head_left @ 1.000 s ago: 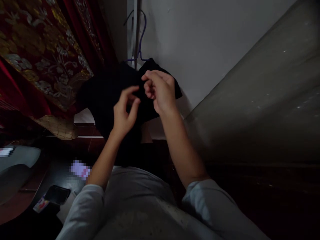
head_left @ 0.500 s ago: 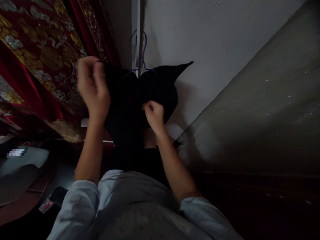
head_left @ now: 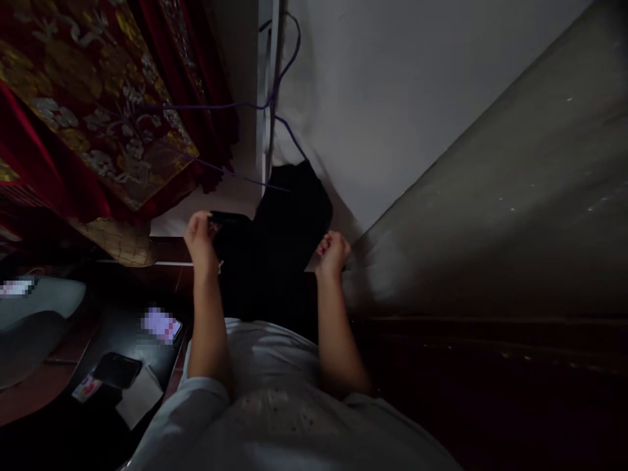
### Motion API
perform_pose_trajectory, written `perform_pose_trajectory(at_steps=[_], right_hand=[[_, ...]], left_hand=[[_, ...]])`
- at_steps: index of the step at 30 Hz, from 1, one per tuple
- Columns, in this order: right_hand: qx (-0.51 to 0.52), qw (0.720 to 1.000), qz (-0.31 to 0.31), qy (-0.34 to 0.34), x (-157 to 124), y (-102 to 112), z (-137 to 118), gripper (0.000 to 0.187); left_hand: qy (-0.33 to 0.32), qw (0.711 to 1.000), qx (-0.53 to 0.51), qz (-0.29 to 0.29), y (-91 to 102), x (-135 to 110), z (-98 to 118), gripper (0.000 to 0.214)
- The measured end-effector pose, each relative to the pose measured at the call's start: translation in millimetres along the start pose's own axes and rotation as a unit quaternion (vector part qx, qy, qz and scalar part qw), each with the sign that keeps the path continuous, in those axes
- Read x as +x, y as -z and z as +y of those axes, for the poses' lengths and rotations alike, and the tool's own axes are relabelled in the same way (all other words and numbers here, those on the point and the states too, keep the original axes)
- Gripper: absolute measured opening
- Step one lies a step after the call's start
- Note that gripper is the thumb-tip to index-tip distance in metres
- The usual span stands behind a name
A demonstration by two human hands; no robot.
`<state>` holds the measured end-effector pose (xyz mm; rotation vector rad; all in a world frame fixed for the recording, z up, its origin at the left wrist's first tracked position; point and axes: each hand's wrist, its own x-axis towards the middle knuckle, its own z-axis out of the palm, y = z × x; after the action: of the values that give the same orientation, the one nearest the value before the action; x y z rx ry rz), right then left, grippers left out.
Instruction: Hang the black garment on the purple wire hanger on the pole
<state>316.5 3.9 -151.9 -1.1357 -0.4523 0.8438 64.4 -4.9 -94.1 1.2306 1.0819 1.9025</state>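
Observation:
A black garment (head_left: 287,226) hangs in front of me, its details lost in the dark. Its right side is still on one arm of a thin purple hanger (head_left: 297,49), while the hanger's left arm is bare. My left hand (head_left: 200,245) is closed on the garment's left edge and draws it out sideways. At the garment's right edge my right hand (head_left: 335,254) is closed, its fingers curled against the dark cloth. The hanger's hook goes around a narrow metal upright (head_left: 265,72).
Red patterned cloth (head_left: 118,131) drapes at the left, above a woven bag (head_left: 118,242). A dark seat with a lit phone (head_left: 161,325), a black case (head_left: 118,369) and white paper (head_left: 140,396) is lower left. A grey covered surface (head_left: 490,216) slopes at the right.
The garment has come off the hanger's left arm and hangs lower. My left hand has moved down and right onto its edge; my right hand has moved right and down.

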Motion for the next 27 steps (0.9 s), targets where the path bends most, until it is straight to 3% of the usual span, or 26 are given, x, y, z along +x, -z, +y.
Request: perform_pose_trajectory(at_steps=[4,7,10,12,14,16,20,22,25,27], right_hand=[[-0.016,1.0,0.026,0.005,-0.9,8.7,-0.9,0.023],[-0.029,0.999,-0.008,0.039,-13.9,5.6,-12.7,0.026],[-0.066,0.979,-0.155,0.113,-29.9,-0.5,-32.5,0.021],[-0.073,0.956,-0.265,0.104,-41.4,-5.1,-42.9,0.027],[-0.052,0.942,-0.328,0.055,-52.3,-9.6,-48.6,0.034],[-0.04,0.936,-0.347,0.05,-61.0,-13.5,-51.9,0.032],[-0.11,0.923,-0.332,0.161,-70.4,-18.6,-61.6,0.039],[-0.159,0.907,-0.35,0.172,-73.4,-19.9,-67.8,0.037],[-0.175,0.895,-0.405,0.074,-79.2,-21.0,-74.0,0.025],[-0.154,0.902,-0.402,-0.022,-82.7,-21.8,-76.9,0.024]], left_hand=[[0.024,0.999,-0.015,-0.033,-45.8,-23.1,15.7,0.027],[0.038,0.997,-0.027,-0.059,-78.6,-47.4,20.7,0.02],[0.03,0.995,-0.031,-0.086,-103.1,-64.5,26.6,0.017],[0.016,0.993,-0.039,-0.107,-111.9,-71.6,34.4,0.016],[-0.003,0.992,-0.046,-0.117,-113.6,-76.5,44.5,0.016],[-0.027,0.992,-0.046,-0.115,-109.1,-80.1,54.3,0.014],[-0.083,0.991,-0.021,-0.099,-92.0,-82.4,66.5,0.013],[-0.094,0.991,-0.005,-0.09,-83.9,-80.6,69.2,0.012],[-0.089,0.992,0.007,-0.094,-71.3,-71.2,70.7,0.02],[-0.063,0.989,-0.001,-0.136,-60.9,-60.0,67.9,0.036]])
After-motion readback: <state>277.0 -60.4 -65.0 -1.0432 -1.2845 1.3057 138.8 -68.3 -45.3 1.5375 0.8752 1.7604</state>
